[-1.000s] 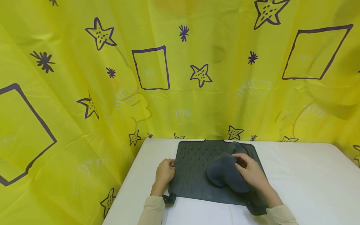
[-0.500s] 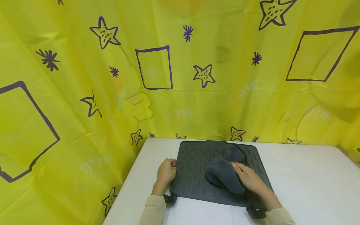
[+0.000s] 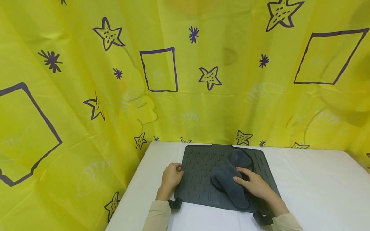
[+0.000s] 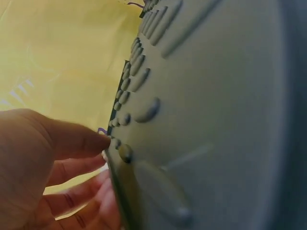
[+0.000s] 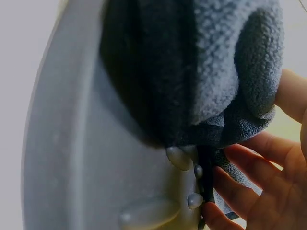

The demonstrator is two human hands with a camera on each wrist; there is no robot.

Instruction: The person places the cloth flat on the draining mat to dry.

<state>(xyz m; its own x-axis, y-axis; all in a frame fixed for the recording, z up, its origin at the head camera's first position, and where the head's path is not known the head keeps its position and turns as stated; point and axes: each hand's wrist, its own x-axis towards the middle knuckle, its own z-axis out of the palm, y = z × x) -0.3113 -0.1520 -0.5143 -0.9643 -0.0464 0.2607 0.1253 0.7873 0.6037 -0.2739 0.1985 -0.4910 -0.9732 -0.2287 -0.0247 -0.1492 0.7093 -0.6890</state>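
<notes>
L hand (image 3: 171, 176) holds mat (image 3: 198, 173); R hand (image 3: 255, 185), cloth (image 3: 226, 176) (gry).

White table (image 3: 312, 179), dark grey mat (image 3: 196, 179) with raised ridges lying on it, reaching its far edge

fabric item (image 3: 226, 179) lying on mat (image 3: 196, 173), mat lying on bench (image 3: 312, 179)
left grip (image 3: 171, 175) is resting at the mat's left edge, right grip (image 3: 252, 183) at the fabric item's right; curtain (image 3: 185, 106) is hanging behind.

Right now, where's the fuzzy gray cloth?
In the head view, the gray cloth lies mostly on the right half of the dark mat, with the right hand touching it.
</notes>
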